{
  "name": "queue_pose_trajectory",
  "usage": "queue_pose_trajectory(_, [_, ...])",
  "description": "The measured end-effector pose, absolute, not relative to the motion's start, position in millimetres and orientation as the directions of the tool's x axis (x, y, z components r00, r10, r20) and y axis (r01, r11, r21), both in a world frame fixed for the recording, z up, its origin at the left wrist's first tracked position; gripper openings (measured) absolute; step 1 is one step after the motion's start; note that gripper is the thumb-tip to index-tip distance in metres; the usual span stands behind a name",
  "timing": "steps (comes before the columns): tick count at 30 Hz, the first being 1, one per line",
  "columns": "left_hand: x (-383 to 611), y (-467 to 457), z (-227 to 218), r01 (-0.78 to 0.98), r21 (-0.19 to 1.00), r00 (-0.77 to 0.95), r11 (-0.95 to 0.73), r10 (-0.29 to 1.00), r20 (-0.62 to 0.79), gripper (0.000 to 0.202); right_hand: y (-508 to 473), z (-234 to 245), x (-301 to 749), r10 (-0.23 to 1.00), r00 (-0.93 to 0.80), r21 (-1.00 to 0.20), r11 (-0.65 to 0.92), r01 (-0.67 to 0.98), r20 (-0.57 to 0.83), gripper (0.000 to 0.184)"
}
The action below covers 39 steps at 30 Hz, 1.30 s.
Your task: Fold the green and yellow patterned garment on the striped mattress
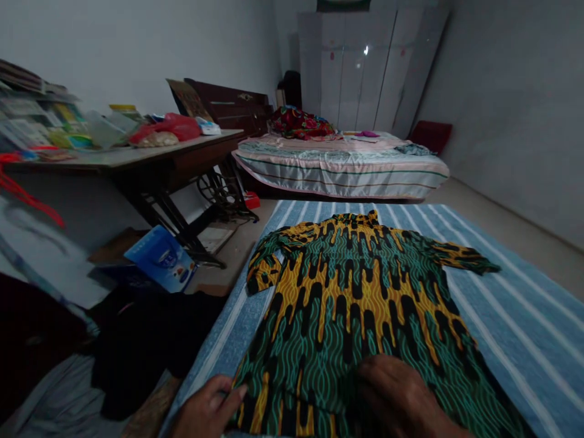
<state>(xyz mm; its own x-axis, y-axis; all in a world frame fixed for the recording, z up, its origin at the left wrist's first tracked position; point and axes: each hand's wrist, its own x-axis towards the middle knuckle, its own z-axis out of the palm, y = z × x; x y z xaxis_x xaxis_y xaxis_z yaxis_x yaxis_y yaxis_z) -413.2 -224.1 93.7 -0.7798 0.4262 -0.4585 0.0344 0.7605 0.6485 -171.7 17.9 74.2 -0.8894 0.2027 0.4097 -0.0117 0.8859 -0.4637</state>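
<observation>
Evidently our left hand (203,407) has thumb and forefinger nearly together, pinching the shirt (337,304) at its near left corner. Our right hand (404,392) lies on the near part of the shirt, fingers bent downward; their tips are lost in shadow, so we cannot tell whether they grip cloth or only press on it.

As for the shirt, we have it spread on the blue sheet (493,316), collar far, hem near. Its right sleeve reaches out to the right, while the left one bends back toward us. We judge the laying-out largely done: the body lies broad, with no fold across its middle. What seems unsettled is the near edge, uneven between our hands, and that bent left sleeve.

Farther left, on the floor, a blue pouch (159,258) leans by a brown box (116,243); we cannot make out what either holds. On the table (214,140) sit a red bag (171,126), its contents hidden from us, and a jar (125,111) with a yellow lid. Beyond the sheet, the far bed (337,170) bears a red quilt (301,125).
</observation>
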Motion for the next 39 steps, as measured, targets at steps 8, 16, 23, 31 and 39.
queue_pose_trajectory(8, [-402,-212,119,0.011,0.727,-0.809,0.687,0.433,-0.397,0.043,9,62,-50,0.371,-0.812,-0.357,0.909,0.217,0.450,0.018])
queue_pose_trajectory(16, [-405,-220,124,-0.001,0.790,-0.844,0.613,0.423,-0.329,0.044,-20,60,-76,0.277,-0.798,-0.234,0.956,0.175,0.536,0.022])
queue_pose_trajectory(23, [-403,-217,126,0.027,0.775,-0.842,0.631,0.433,-0.323,0.042,-32,75,-130,0.155,-0.909,-0.029,0.987,0.156,0.387,0.021])
queue_pose_trajectory(31, [-403,-218,128,0.040,0.775,-0.835,0.630,0.447,-0.321,0.039,-30,76,-137,0.162,-0.944,-0.034,0.987,0.159,0.287,0.020])
queue_pose_trajectory(39, [-409,-225,126,0.043,0.751,-0.813,0.659,0.459,-0.357,0.036,-52,68,-129,0.123,-0.919,-0.125,0.989,0.082,0.376,0.023])
